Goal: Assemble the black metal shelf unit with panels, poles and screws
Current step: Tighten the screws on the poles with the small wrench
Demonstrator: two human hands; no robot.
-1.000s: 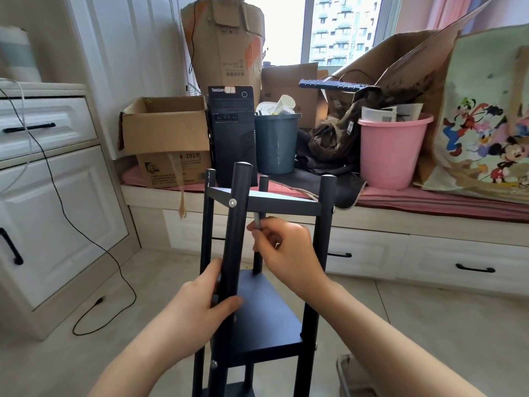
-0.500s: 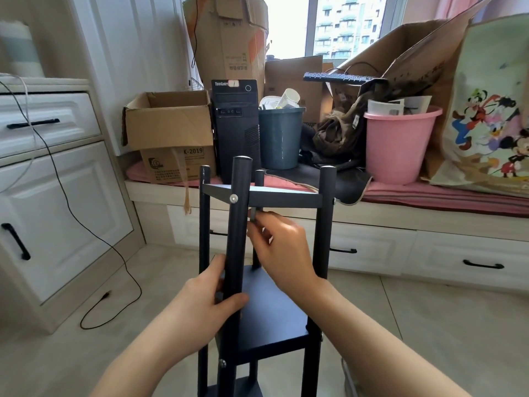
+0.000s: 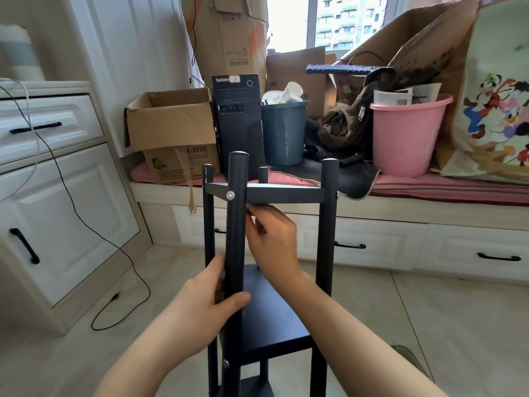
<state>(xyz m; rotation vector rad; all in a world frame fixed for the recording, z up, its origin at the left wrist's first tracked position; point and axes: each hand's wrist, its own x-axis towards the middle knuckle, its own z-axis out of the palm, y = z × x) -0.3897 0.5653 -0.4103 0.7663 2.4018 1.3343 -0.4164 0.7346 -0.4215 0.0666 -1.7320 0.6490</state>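
Fingers of my right hand (image 3: 272, 239) have risen to twelve o'clock, curled under the top panel (image 3: 283, 194), contents unclear; left hand (image 3: 209, 305) still grips the front pole (image 3: 236, 224). I judge I'm tightening.

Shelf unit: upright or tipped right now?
Upright. The shelf unit's poles run vertically and its top panel sits level; the left hand grips the front pole.

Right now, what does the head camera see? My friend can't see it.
A person's left hand grips the front pole of a black shelf unit standing on the floor. Their right hand reaches just under the top panel. Boxes and buckets sit behind.
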